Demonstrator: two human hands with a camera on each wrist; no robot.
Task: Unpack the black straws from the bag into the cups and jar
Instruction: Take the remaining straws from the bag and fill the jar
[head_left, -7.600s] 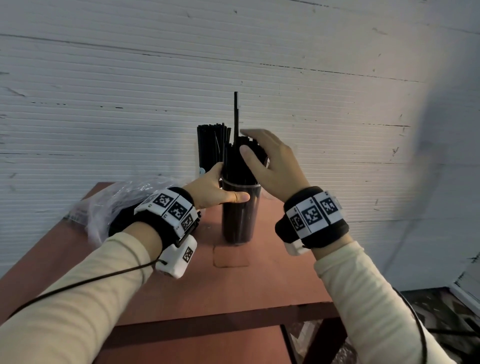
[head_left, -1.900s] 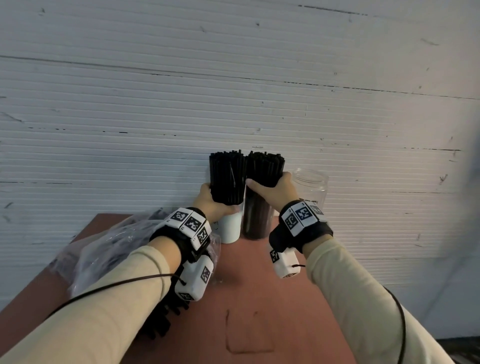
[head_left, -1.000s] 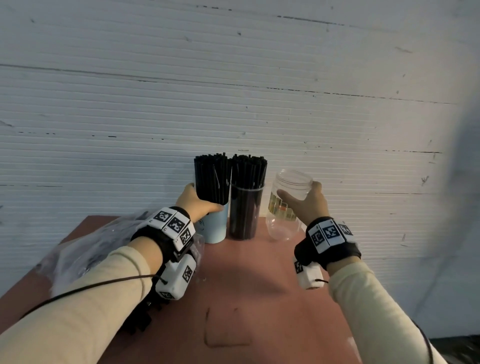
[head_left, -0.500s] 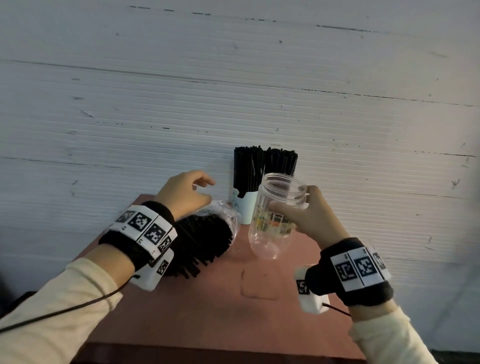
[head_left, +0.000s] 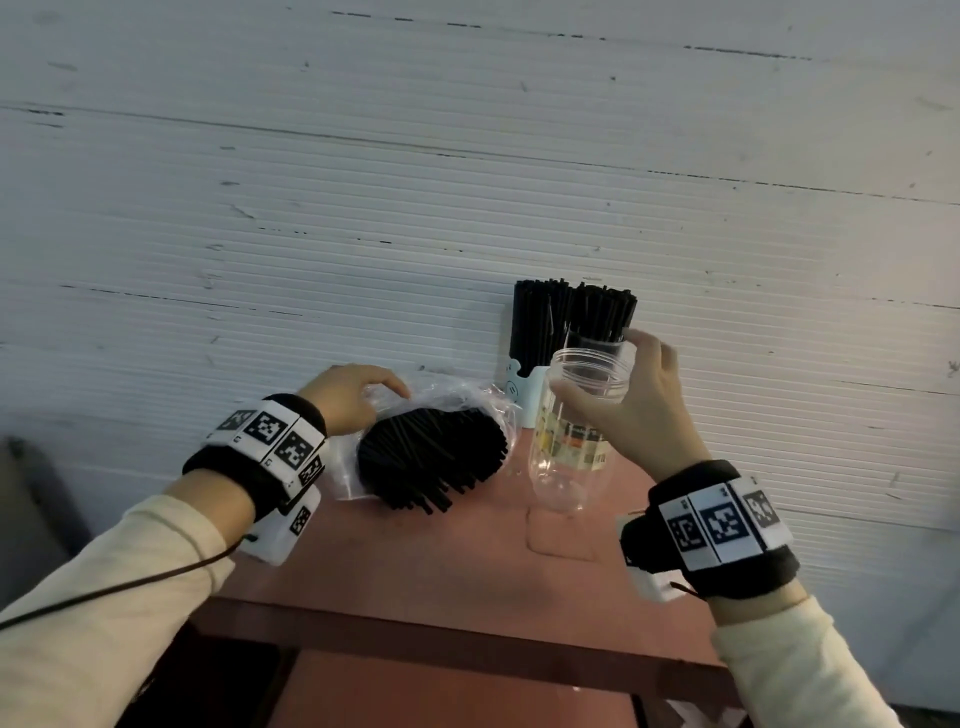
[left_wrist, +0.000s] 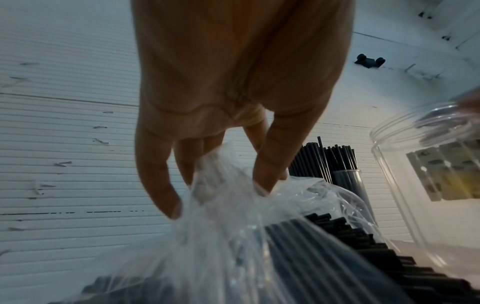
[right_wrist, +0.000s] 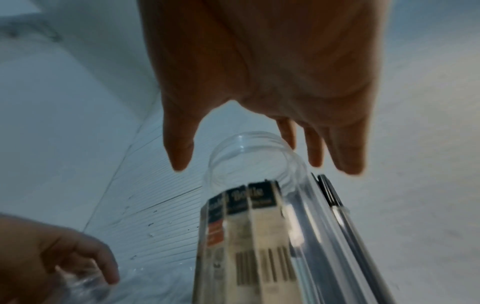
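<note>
1. The right hand has carried the empty jar nearer, gripping its neck above the table.
2. The left hand is pinching the bag of black straws.
3. Two filled cups are standing behind.

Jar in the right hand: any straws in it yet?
No. The clear jar held by the right hand is see-through and empty; straws remain in the bag.

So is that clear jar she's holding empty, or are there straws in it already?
Empty. The jar in the right hand shows only clear walls and its label; no straws inside.
</note>
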